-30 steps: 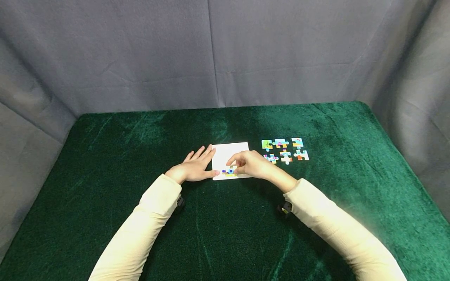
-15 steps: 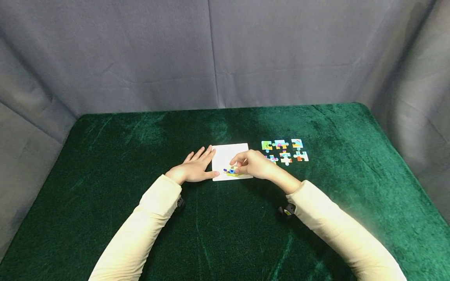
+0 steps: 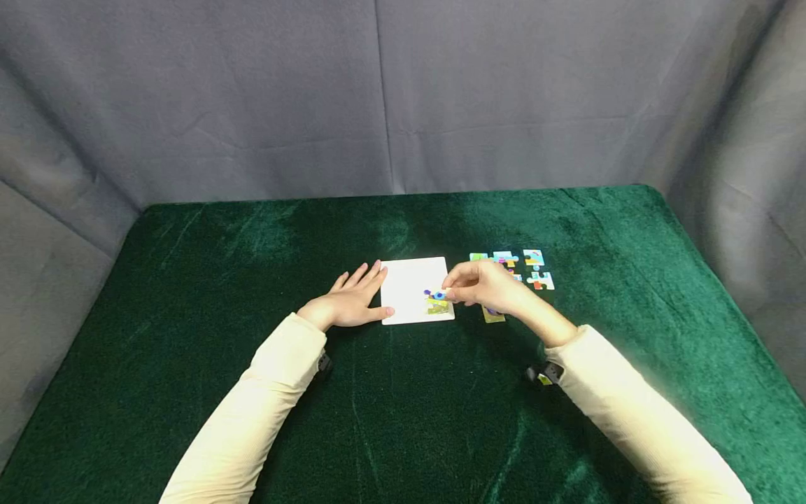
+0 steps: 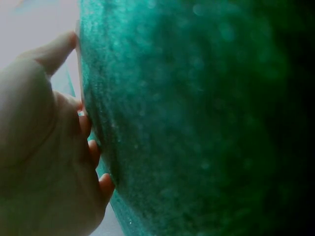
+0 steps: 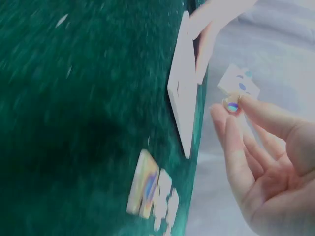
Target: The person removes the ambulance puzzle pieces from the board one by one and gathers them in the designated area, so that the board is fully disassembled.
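A white square board (image 3: 409,280) lies on the dark green cloth, in the middle of the head view. My left hand (image 3: 343,304) is spread out with straight fingers, its thumb and forefinger resting on the board's left edge. Thumb and forefinger of my right hand (image 3: 488,283) pinch a jigsaw piece (image 3: 436,302) printed in yellow and blue. It hangs over the board's right part; the right wrist view shows this jigsaw piece (image 5: 239,86) raised off the board, gripped at its knob.
Several loose jigsaw pieces (image 3: 540,281) lie in rows to the right of the board, some hidden behind my right hand. One yellowish piece (image 3: 494,315) lies nearest me, below that hand. A grey curtain (image 3: 264,105) hangs behind the table's far edge.
My right hand has lifted the jigsaw piece off the board and moved right with it, now covering some of the loose pieces. My left hand has stayed in place.
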